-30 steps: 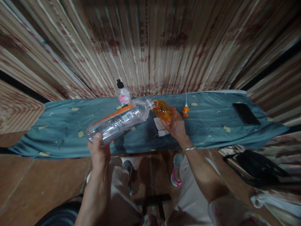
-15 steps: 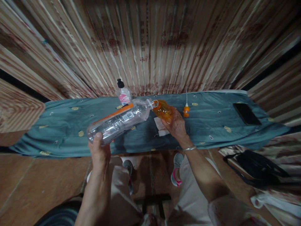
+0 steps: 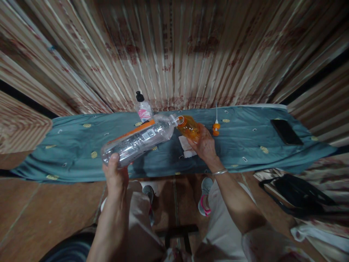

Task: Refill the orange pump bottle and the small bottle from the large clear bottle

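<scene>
Over teal patterned cloth (image 3: 234,153), a long clear plastic bottle (image 3: 136,141) is clasped by the left hand (image 3: 116,174), apparently slanted to be met mouth-to-mouth by the squat amber plastic bottle (image 3: 188,128) grasped in the right hand (image 3: 205,147).

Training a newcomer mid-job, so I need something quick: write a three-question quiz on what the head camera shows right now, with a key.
1. True or false: in the picture, the phone lies to the right of the pump top.

2. What does the left hand hold?
A) the phone
B) the clear bottle
C) the pump top

3. Fill in the colour: the right hand holds the small ____ bottle, tilted, with its mouth at the clear bottle's mouth.

Key: 1. True. 2. B. 3. Orange.
</scene>
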Demonstrator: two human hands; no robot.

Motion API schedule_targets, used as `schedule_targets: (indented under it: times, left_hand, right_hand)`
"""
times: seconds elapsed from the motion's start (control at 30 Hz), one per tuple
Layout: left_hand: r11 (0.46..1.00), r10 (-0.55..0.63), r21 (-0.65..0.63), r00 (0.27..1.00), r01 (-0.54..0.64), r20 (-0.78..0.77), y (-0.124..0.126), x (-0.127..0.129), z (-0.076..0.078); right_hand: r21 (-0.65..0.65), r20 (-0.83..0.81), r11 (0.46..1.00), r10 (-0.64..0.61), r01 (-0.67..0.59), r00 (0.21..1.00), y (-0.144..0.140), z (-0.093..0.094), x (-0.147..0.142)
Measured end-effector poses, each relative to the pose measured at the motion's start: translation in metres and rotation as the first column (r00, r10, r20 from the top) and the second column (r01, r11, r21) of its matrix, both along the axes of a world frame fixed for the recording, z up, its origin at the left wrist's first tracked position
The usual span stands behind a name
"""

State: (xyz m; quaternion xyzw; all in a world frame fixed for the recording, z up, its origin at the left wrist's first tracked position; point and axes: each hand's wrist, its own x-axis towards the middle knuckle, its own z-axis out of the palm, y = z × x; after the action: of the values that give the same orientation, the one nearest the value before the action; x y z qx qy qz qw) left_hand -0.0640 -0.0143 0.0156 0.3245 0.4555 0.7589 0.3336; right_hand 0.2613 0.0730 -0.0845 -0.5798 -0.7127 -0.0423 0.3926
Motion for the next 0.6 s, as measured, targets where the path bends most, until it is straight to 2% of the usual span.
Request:
schedule_targets:
  times: [0.6]
  left_hand:
    - [0.999, -0.015, 0.037, 0.999, 0.014, 0.031, 0.001, -0.0057, -0.0052]
  right_hand:
    - [-0.009, 0.016, 1.0, 0.006, -0.006, 1.0, -0.0022, 0.0029, 0.0003]
